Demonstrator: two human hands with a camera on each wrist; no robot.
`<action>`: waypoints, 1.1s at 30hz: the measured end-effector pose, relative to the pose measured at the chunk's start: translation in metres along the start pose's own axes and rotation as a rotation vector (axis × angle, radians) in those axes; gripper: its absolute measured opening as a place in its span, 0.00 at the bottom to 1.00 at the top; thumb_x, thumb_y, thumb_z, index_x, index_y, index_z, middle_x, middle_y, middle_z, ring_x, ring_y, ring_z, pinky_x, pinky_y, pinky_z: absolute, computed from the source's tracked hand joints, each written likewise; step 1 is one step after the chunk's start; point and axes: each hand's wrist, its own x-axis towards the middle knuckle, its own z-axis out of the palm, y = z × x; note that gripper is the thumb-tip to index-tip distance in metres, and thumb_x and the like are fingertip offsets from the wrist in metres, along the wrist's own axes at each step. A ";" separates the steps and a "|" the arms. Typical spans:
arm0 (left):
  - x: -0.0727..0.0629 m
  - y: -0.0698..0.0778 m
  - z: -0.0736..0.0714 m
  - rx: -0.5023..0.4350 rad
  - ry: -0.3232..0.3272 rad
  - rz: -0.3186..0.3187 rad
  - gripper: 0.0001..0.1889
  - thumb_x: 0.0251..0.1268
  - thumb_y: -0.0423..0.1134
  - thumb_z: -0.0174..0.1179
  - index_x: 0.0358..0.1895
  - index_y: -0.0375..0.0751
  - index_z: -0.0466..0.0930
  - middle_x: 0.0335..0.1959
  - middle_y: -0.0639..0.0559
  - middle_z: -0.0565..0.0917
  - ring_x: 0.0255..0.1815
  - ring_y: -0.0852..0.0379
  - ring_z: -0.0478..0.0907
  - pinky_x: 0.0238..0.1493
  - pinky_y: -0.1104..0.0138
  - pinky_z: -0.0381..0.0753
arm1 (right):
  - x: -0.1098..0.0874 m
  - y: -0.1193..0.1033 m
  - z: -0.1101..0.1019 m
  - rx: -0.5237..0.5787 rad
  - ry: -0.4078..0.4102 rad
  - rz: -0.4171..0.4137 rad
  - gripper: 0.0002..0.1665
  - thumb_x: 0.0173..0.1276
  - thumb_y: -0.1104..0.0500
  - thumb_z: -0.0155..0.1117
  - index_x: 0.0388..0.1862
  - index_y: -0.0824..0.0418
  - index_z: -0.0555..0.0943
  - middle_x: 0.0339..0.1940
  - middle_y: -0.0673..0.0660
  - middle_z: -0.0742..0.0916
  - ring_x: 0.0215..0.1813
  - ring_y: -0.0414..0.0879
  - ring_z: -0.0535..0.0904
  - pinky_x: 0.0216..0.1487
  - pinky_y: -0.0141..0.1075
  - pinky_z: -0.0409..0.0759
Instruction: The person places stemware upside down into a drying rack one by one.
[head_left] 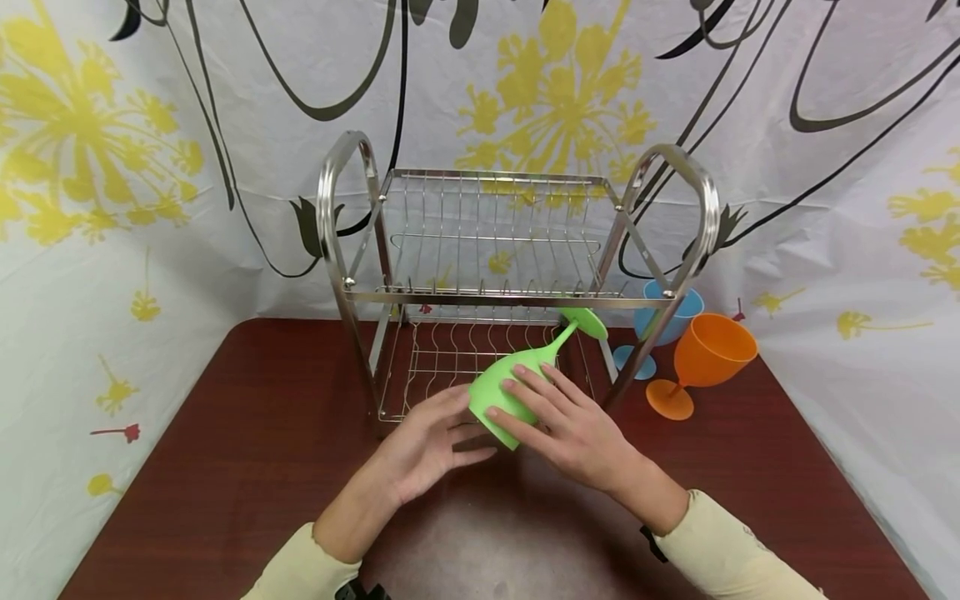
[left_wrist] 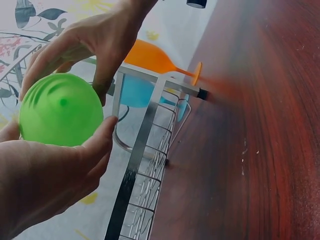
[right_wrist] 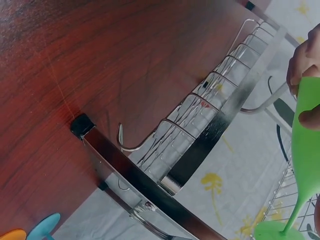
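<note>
A green plastic goblet (head_left: 504, 392) is tilted in front of the dish rack, its mouth toward the lower left and its foot up at the right. My right hand (head_left: 573, 429) grips the bowl, fingers spread along it and thumb near the rim. My left hand (head_left: 423, 442) is beside the mouth, its fingers loosely extended at the rim. In the left wrist view I look into the goblet's mouth (left_wrist: 62, 110), between both hands. The right wrist view shows the goblet's side and stem (right_wrist: 306, 160) at the right edge.
A two-tier metal dish rack (head_left: 502, 297) stands against the patterned cloth (head_left: 247, 167) on a dark red wooden table (head_left: 262, 467). An orange goblet (head_left: 712, 350) and a blue goblet (head_left: 678, 317), partly behind a rack leg, stand to its right.
</note>
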 end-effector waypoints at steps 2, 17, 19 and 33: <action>0.000 0.000 0.000 0.011 0.003 0.007 0.28 0.73 0.44 0.52 0.72 0.41 0.58 0.63 0.44 0.72 0.63 0.44 0.72 0.66 0.45 0.69 | -0.001 0.000 0.000 -0.002 -0.004 -0.002 0.22 0.78 0.63 0.45 0.67 0.54 0.74 0.66 0.65 0.76 0.67 0.60 0.72 0.65 0.57 0.71; 0.001 -0.005 0.000 0.026 0.073 0.033 0.29 0.66 0.36 0.54 0.70 0.36 0.60 0.61 0.42 0.73 0.60 0.45 0.75 0.67 0.45 0.68 | -0.009 0.003 -0.001 0.044 -0.039 0.115 0.23 0.77 0.60 0.43 0.66 0.56 0.75 0.66 0.67 0.75 0.68 0.61 0.70 0.66 0.57 0.70; 0.001 -0.005 -0.001 0.036 0.078 0.037 0.30 0.66 0.36 0.54 0.71 0.35 0.60 0.62 0.41 0.72 0.61 0.45 0.75 0.66 0.46 0.69 | -0.010 0.005 -0.001 0.048 -0.028 0.139 0.23 0.76 0.59 0.45 0.66 0.57 0.75 0.66 0.67 0.75 0.68 0.61 0.70 0.66 0.57 0.70; 0.002 -0.010 -0.002 -0.002 0.084 0.081 0.30 0.63 0.33 0.52 0.70 0.35 0.59 0.59 0.46 0.72 0.59 0.48 0.73 0.69 0.47 0.65 | -0.014 0.001 0.002 0.028 0.091 0.247 0.22 0.69 0.59 0.53 0.60 0.64 0.77 0.61 0.71 0.77 0.60 0.62 0.75 0.63 0.49 0.76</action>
